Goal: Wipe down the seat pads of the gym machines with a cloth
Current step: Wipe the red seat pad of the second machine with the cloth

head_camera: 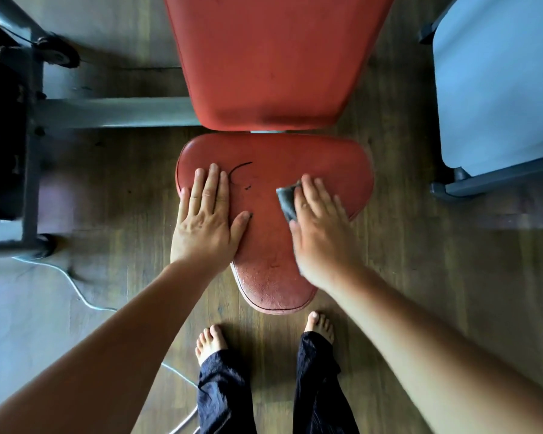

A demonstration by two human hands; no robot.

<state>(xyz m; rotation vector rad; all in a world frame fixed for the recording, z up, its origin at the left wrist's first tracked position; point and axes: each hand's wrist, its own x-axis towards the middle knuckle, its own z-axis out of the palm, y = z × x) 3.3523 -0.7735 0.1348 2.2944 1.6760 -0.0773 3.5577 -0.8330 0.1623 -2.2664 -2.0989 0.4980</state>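
Head view: my left hand (206, 214), flat, steadies the seat pad (276, 270); my right hand (318, 227), fingers straight, presses the cloth (286, 200) onto it.

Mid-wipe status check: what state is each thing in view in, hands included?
Left hand: flat on the seat pad, fingers straight, holding nothing.
Right hand: fingers straight, pressing the cloth onto the seat pad.
Cloth: mostly covered, one corner showing.
Seat pad: dark curved mark beside the left hand.
Back pad: untouched.
Cable: loose on the floor.
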